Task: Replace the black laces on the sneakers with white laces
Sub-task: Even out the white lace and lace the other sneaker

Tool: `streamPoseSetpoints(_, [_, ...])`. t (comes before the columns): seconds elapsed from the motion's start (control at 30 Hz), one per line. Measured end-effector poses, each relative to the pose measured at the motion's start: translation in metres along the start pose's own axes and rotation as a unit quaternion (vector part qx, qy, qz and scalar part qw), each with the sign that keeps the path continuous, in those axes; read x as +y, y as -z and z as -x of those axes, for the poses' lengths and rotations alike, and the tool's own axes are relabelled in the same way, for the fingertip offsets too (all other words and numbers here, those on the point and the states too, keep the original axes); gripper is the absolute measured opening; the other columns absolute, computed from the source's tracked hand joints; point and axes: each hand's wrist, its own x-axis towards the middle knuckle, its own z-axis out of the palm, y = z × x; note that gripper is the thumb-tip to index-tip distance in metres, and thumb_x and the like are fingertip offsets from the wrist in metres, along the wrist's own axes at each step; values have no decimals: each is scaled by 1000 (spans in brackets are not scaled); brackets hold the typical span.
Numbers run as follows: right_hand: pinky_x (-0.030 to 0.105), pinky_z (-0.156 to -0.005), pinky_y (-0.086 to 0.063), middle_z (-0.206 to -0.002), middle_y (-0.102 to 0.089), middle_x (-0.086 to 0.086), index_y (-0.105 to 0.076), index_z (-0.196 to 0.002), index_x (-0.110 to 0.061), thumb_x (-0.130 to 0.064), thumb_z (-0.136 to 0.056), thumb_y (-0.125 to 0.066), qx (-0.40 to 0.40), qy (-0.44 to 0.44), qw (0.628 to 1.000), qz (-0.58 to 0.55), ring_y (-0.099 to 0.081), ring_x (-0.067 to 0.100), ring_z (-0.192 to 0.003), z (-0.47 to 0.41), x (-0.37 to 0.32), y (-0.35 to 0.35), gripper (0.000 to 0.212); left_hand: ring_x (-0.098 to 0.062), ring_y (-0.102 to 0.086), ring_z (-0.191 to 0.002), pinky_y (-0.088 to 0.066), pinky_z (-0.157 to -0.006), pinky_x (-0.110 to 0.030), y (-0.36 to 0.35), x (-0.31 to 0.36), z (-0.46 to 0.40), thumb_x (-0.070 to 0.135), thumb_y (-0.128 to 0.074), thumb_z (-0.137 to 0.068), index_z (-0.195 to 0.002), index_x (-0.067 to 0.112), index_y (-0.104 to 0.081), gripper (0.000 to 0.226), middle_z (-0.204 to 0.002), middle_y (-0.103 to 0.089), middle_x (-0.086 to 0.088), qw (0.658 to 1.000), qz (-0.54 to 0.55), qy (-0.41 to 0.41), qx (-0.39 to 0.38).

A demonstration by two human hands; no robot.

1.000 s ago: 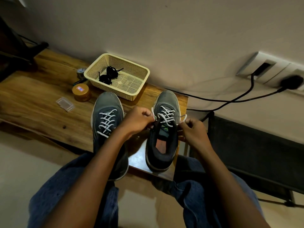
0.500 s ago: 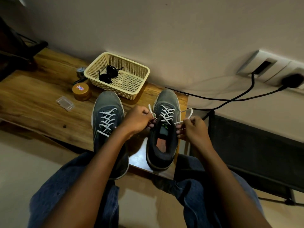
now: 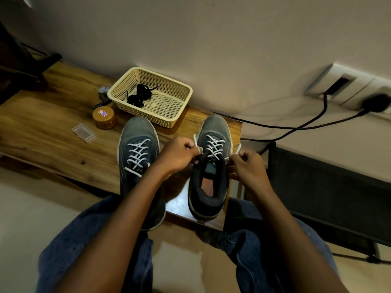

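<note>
Inside the cream basket (image 3: 179, 106) lie black laces (image 3: 139, 96).

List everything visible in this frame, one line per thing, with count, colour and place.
sneakers: 2, grey, side by side on the table's near edge, both with white laces
white laces: on the right sneaker, ends pulled out to both sides
black laces: bundled, in the basket
basket: 1, cream, behind the sneakers by the wall
jar: 1, amber, left of the basket
clear case: 1, transparent, left of the left sneaker
table: 1, wooden
cables: black, along the wall to a socket
hands: left hand and right hand, each pinching a lace end
</note>
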Motion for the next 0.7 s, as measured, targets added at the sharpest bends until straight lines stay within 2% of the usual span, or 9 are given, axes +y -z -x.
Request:
streamPoseSetpoints(0.17, [31,-64,-54,-80,-66,16,-55,-88,-3,-8,-97,-45,-9,-9,999,-44,-61,19,-66,6,-5,2,14,10,-56,-44,-39,-41,-5,1,1,-1,12,-57,-95,-98,-5,-65,20,-76,-62,-6,1000,-5,3,5])
streamPoseSetpoints(0.23, [28,-61,-53,-78,-64,15,-55,-89,-3,-6,-97,-43,-10,-15,999,-51,-59,18,-62,6,-6,2,14,8,-57,-45,-40,-42,-5,1,2,0,12,-56,-95,-98,-5,-65,19,-77,-63,-5,1000,-10,10,1])
streamPoseSetpoints(0.33, [27,-60,-52,-79,-64,18,-59,-93,3,-5,-96,-46,-5,-25,997,-76,-59,18,-62,8,-11,5,16,-3,-64,-57,-46,-50,-10,0,2,0,15,-57,-95,-88,4,-65,15,-83,-68,-6,1000,6,-3,20])
streamPoseSetpoints(0.4, [23,-58,-50,-77,-62,13,-59,-95,4,-6,-96,-48,-5,-23,992,-124,-58,15,-65,10,-18,8,15,-12,-66,-70,-50,-62,-21,-2,6,0,17,-58,-94,-82,14,-65,14,-84,-71,-3,996,21,-52,68])
streamPoseSetpoints(0.47, [23,-60,-48,-78,-62,10,-60,-93,0,-10,-96,-50,-7,-8,985,-170,-57,15,-67,12,-29,12,15,-11,-66,-75,-51,-68,-24,-4,14,4,20,-59,-92,-82,17,-66,13,-83,-70,2,984,6,-115,135])
streamPoseSetpoints(0.53, [26,-69,-51,-84,-66,7,-63,-93,-6,-17,-97,-51,1,25,983,-181,-61,15,-73,14,-41,14,16,-8,-65,-76,-55,-70,-27,-5,22,9,20,-61,-91,-84,19,-66,9,-82,-69,6,969,8,-170,180])
streamPoseSetpoints(0.63, [15,-68,-52,-86,-70,1,-67,-96,-10,-21,-97,-52,41,121,983,-135,-65,5,-76,16,-50,15,18,-3,-65,-81,-56,-76,-27,-12,32,14,17,-62,-89,-88,27,-63,10,-86,-68,9,956,52,-222,187])
streamPoseSetpoints(0.7, [13,-69,-52,-87,-71,2,-68,-97,-10,-21,-95,-55,56,163,976,-131,-66,7,-79,18,-53,16,16,-2,-65,-84,-56,-78,-24,-17,36,13,13,-63,-89,-92,23,-65,10,-89,-69,7,949,78,-244,184])
